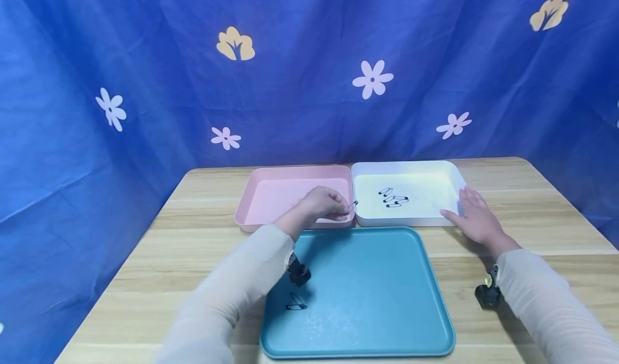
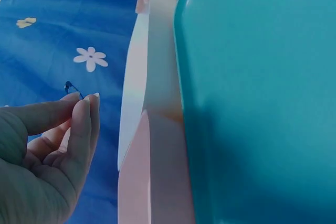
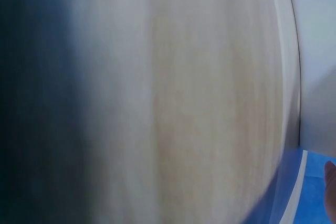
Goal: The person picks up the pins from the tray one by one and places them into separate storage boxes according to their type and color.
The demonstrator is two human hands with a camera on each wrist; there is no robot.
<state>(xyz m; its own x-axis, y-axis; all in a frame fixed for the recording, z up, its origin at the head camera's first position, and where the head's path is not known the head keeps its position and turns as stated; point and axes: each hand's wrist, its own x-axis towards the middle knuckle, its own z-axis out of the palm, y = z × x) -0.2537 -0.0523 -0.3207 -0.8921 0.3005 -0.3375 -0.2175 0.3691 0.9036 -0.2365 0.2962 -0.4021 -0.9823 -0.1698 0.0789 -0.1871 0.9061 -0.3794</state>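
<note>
The left hand [image 1: 323, 205] pinches a small black wire pin [image 1: 354, 204] between thumb and fingertips [image 2: 86, 103], holding it over the seam where the pink tray [image 1: 271, 192] meets the white tray [image 1: 411, 168]. The pin is a thin bent loop with a rounded dark head; in the left wrist view only that head and a short run of wire [image 2: 72, 88] stick out above the fingers.

The right hand [image 1: 476, 219] lies flat, fingers straight and together, against the white tray's right wall on the wooden table [image 1: 145, 267]. The right wrist view is blurred and shows little but pale wood grain, so the contact is probably light, though that cannot be told.

All three trays are smooth matte plastic, shallow, with rounded corners. More pins [image 1: 394, 198] lie in a loose cluster in the white tray. One pin [image 1: 296, 302] lies alone in the near-left of the teal tray [image 1: 387, 299], which sits nearest the person. A blue cloth [image 1: 309, 57] with printed flowers hangs behind.
</note>
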